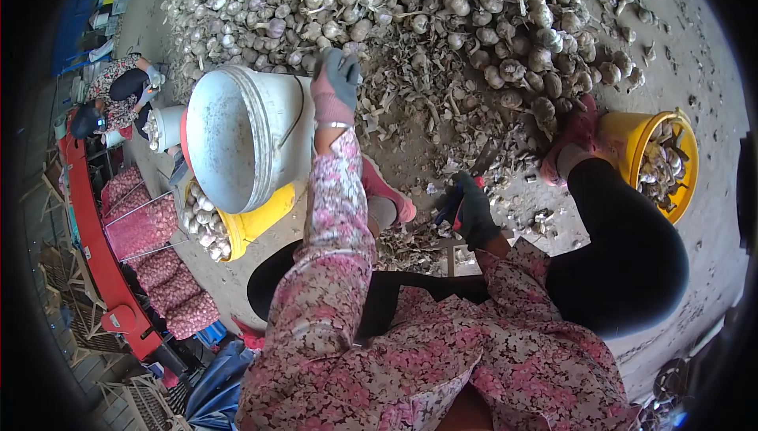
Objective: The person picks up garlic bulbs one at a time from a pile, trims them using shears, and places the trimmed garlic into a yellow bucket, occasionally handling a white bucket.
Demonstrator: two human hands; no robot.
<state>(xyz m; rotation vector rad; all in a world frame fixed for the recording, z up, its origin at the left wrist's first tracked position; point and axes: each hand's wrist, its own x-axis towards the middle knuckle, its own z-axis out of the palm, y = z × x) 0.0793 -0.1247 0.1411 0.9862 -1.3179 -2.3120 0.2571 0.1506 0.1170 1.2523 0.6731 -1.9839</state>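
My left hand (338, 87), in a grey and pink glove, reaches past the white bucket (288, 127) to the near edge of the heap of garlic bulbs (316, 4). Its fingers are curled, and what they hold, if anything, is hidden. The bucket is tilted, its mouth facing left, beside my left forearm. In a dark glove, my right hand (476, 214) is closed around shears (483, 164) with a dark blade and red parts. They are held low between my legs, over dry garlic skins and trimmings (426, 107).
A yellow bucket (237, 233) with garlic stands left, partly behind the white one. Another yellow bucket (632, 143), holding scraps, is beside my right leg. Further left, a person (122, 91) crouches by a white bucket (170, 127), near a red metal beam (99, 241) and red mesh sacks (142, 222).
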